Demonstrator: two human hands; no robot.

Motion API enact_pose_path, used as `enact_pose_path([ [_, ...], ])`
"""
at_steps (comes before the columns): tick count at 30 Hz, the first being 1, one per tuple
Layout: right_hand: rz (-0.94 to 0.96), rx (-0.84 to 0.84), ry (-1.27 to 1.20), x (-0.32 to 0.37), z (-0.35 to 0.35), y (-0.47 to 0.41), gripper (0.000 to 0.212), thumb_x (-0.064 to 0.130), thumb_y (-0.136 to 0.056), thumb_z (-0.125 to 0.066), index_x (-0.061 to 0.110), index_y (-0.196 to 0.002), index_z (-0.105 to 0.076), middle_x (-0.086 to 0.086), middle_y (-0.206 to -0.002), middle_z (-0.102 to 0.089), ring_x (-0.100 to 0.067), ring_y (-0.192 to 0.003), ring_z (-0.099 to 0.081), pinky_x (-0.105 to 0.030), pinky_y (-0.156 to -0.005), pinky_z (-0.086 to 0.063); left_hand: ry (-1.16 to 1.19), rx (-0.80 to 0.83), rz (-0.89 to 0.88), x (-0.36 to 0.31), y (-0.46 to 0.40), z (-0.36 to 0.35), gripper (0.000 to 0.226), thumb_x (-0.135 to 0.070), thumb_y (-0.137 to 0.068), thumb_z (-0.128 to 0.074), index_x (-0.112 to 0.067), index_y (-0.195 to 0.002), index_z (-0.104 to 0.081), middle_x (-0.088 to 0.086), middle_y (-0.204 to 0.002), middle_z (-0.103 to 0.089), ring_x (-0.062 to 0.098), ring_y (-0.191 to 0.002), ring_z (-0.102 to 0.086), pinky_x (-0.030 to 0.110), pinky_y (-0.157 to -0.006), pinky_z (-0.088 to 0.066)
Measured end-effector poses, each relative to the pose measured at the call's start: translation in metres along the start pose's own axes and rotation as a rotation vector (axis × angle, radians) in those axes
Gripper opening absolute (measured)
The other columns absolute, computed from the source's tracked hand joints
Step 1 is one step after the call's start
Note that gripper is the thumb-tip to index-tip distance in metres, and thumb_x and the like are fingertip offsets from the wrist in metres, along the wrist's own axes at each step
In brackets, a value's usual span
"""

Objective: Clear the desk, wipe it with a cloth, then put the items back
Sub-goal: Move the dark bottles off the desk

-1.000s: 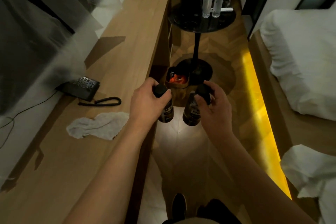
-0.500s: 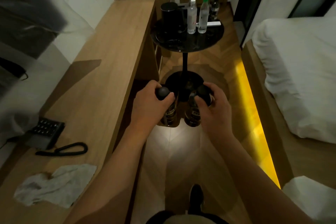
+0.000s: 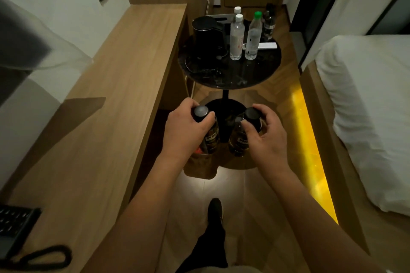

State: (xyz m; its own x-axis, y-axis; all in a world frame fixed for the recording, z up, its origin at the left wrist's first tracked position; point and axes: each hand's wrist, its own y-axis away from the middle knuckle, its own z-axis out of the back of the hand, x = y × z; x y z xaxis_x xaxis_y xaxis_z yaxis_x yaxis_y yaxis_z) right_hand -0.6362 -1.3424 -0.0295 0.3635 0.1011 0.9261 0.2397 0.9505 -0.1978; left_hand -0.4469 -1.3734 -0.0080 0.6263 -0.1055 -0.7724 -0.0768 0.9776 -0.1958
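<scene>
Now I hold two small dark bottles, standing tall, off the desk's right edge. My left hand (image 3: pixel 185 133) wraps the left bottle (image 3: pixel 207 131); my right hand (image 3: pixel 265 137) pinches the right bottle (image 3: pixel 243 135). The smooth wooden desk (image 3: pixel 124 95) is nearest my left hand. The round black table (image 3: pixel 230 73) is ahead.
</scene>
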Motion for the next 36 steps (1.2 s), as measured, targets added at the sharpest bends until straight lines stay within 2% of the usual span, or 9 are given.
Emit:
enact_pose_path([
  [4,0.054,0.001,0.046,-0.005,-0.023,-0.069,0.040,0.024,-0.090,-0.067,0.041,-0.122,-0.048,0.043,-0.109,-0.048,0.016,-0.110,-0.048,-0.027,-0.093,-0.051,-0.012,-0.003,0.000,0.006,-0.072,-0.008,0.024,-0.051,-0.084,-0.070,-0.038,-0.090,-0.051,-0.018,-0.081,-0.061,-0.013,-0.087,-0.057,0.017,-0.056,-0.055],
  [9,0.034,-0.047,0.061,-0.017,-0.039,-0.142,0.042,0.029,-0.087,-0.069,0.045,-0.120,-0.047,0.037,-0.110,-0.047,0.018,-0.109,-0.047,-0.010,-0.085,-0.045,-0.010,0.015,0.007,0.009,-0.152,-0.023,0.023,-0.048,-0.085,-0.070,-0.036,-0.092,-0.053,-0.016,-0.082,-0.061,-0.007,-0.086,-0.058,0.030,-0.058,-0.060],
  [11,0.009,-0.055,0.067,-0.024,-0.042,-0.166,0.043,0.030,-0.087,-0.070,0.045,-0.119,-0.046,0.037,-0.110,-0.047,0.019,-0.109,-0.047,-0.003,-0.080,-0.044,-0.016,0.030,0.012,0.010,-0.177,-0.033,0.023,-0.048,-0.085,-0.070,-0.034,-0.094,-0.053,-0.016,-0.081,-0.060,-0.006,-0.083,-0.059,0.028,-0.057,-0.059],
  [13,-0.025,-0.062,0.066,-0.034,-0.043,-0.191,0.042,0.031,-0.087,-0.070,0.044,-0.120,-0.048,0.034,-0.111,-0.048,0.017,-0.110,-0.048,-0.008,-0.081,-0.046,-0.027,0.042,0.025,0.011,-0.200,-0.045,0.023,-0.048,-0.086,-0.070,-0.035,-0.095,-0.053,-0.016,-0.080,-0.060,-0.006,-0.080,-0.060,0.025,-0.056,-0.057],
  [17,-0.080,-0.079,0.072,-0.056,-0.041,-0.245,0.043,0.031,-0.086,-0.072,0.044,-0.121,-0.050,0.029,-0.112,-0.052,0.001,-0.113,-0.054,-0.032,-0.096,-0.054,-0.023,0.072,0.064,0.009,-0.241,-0.075,0.023,-0.047,-0.086,-0.070,-0.034,-0.095,-0.054,-0.014,-0.079,-0.061,-0.004,-0.079,-0.060,0.028,-0.057,-0.057],
  [21,-0.102,-0.048,0.042,-0.079,-0.037,-0.304,0.043,0.031,-0.085,-0.072,0.048,-0.118,-0.050,0.030,-0.115,-0.052,0.000,-0.114,-0.055,-0.040,-0.096,-0.055,-0.067,0.110,0.086,0.001,-0.284,-0.109,0.025,-0.049,-0.087,-0.068,-0.032,-0.100,-0.055,-0.012,-0.084,-0.061,0.004,-0.069,-0.062,0.035,-0.061,-0.059],
  [27,-0.162,0.023,0.043,-0.113,-0.027,-0.391,0.045,0.033,-0.083,-0.074,0.056,-0.112,-0.048,0.047,-0.109,-0.046,0.005,-0.111,-0.052,-0.042,-0.095,-0.055,-0.117,0.157,0.178,-0.014,-0.353,-0.165,0.028,-0.047,-0.088,-0.068,-0.030,-0.106,-0.055,-0.012,-0.090,-0.062,0.006,-0.077,-0.064,0.041,-0.072,-0.060],
  [32,-0.173,0.040,0.055,-0.145,-0.031,-0.446,0.044,0.032,-0.082,-0.075,0.051,-0.113,-0.051,0.025,-0.116,-0.055,-0.004,-0.114,-0.056,-0.042,-0.095,-0.054,-0.120,0.148,0.220,-0.014,-0.398,-0.210,0.029,-0.045,-0.087,-0.069,-0.027,-0.104,-0.056,-0.011,-0.095,-0.061,0.009,-0.084,-0.062,0.043,-0.078,-0.058],
  [36,-0.197,0.048,0.044,-0.172,-0.041,-0.480,0.044,0.029,-0.081,-0.077,0.052,-0.109,-0.052,0.022,-0.115,-0.057,-0.005,-0.111,-0.059,-0.040,-0.095,-0.055,-0.167,0.177,0.204,-0.005,-0.430,-0.238,0.028,-0.044,-0.088,-0.068,-0.024,-0.104,-0.056,-0.010,-0.096,-0.059,0.011,-0.087,-0.060,0.043,-0.080,-0.056],
])
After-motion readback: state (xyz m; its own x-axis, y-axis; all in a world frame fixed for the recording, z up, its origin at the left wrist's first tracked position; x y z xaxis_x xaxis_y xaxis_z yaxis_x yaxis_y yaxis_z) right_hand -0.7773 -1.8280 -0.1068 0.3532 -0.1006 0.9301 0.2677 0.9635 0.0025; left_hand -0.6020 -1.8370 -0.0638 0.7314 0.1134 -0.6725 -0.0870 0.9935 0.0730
